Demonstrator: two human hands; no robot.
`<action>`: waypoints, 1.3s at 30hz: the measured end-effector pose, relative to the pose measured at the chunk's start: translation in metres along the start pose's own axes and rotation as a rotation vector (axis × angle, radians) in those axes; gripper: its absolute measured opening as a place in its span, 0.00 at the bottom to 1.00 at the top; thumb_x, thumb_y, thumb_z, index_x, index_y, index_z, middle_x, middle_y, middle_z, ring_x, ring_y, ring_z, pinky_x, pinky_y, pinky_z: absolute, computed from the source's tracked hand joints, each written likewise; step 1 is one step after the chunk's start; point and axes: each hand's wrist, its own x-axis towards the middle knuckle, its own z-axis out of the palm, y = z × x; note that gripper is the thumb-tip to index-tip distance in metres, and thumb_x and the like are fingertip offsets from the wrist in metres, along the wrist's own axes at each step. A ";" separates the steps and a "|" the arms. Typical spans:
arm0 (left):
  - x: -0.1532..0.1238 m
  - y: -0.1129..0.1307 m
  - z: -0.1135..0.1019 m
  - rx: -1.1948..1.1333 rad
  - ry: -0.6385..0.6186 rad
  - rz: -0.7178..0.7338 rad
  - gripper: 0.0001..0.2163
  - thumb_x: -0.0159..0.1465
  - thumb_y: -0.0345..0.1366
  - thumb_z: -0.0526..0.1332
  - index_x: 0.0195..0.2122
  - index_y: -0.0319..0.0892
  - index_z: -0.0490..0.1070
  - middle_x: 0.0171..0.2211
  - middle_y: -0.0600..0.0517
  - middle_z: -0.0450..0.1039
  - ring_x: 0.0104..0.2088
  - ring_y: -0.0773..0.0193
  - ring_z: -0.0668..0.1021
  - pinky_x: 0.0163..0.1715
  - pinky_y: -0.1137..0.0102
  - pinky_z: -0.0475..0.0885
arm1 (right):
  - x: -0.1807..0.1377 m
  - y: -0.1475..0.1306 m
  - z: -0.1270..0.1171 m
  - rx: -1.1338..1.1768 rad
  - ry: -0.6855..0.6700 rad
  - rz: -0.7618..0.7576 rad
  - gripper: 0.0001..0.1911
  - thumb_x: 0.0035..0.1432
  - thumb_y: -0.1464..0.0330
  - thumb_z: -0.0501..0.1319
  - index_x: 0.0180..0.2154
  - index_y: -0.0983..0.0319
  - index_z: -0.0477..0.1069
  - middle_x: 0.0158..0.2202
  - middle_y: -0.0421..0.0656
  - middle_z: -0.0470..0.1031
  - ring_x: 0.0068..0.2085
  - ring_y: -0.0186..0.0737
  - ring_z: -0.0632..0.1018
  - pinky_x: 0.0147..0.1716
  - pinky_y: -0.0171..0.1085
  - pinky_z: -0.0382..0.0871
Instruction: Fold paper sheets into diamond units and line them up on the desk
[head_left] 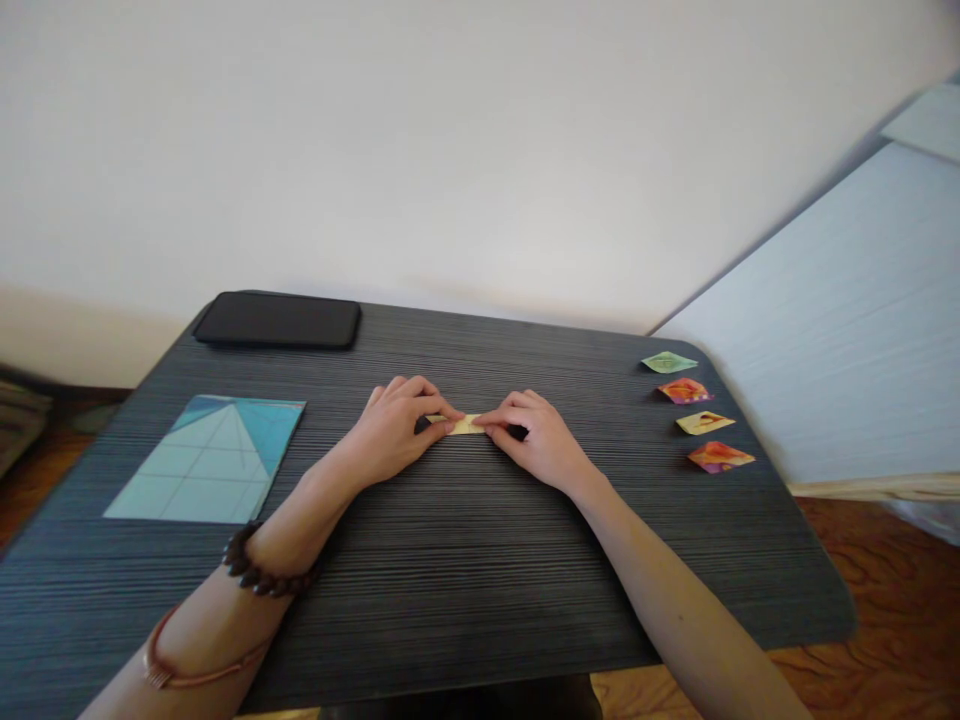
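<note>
A small strip of folded yellow paper (466,425) lies flat on the dark grey table (465,560) near its middle. My left hand (397,425) pinches the strip's left end with fingers curled. My right hand (536,435) pinches the right end in the same way, fingers pressed together on the paper. Both forearms rest over the table; beaded and cord bracelets sit on my left wrist.
A blue sheet of paper (214,460) with fold lines lies at the left. A black phone (279,320) lies at the back left. Several small folded paper pieces (697,410) line the right edge. A pale bed (847,340) stands to the right.
</note>
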 end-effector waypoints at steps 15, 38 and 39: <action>-0.001 -0.002 -0.002 -0.025 -0.020 0.047 0.15 0.65 0.44 0.51 0.49 0.53 0.70 0.42 0.51 0.70 0.43 0.57 0.68 0.44 0.61 0.58 | -0.004 0.003 -0.003 -0.016 -0.002 -0.014 0.13 0.59 0.60 0.58 0.43 0.55 0.74 0.31 0.41 0.72 0.35 0.37 0.69 0.37 0.38 0.59; 0.001 0.002 -0.008 -0.011 -0.129 0.077 0.15 0.62 0.36 0.53 0.46 0.56 0.73 0.44 0.53 0.69 0.46 0.58 0.67 0.48 0.59 0.56 | 0.002 0.001 -0.004 0.056 -0.031 0.128 0.05 0.58 0.66 0.59 0.33 0.59 0.73 0.29 0.39 0.72 0.33 0.36 0.69 0.36 0.38 0.57; 0.001 0.001 -0.009 -0.012 -0.135 0.081 0.15 0.62 0.36 0.53 0.47 0.56 0.73 0.44 0.53 0.69 0.46 0.58 0.67 0.49 0.59 0.56 | 0.002 0.001 -0.005 0.048 -0.036 0.136 0.05 0.58 0.66 0.59 0.33 0.58 0.73 0.29 0.39 0.72 0.34 0.36 0.69 0.36 0.38 0.56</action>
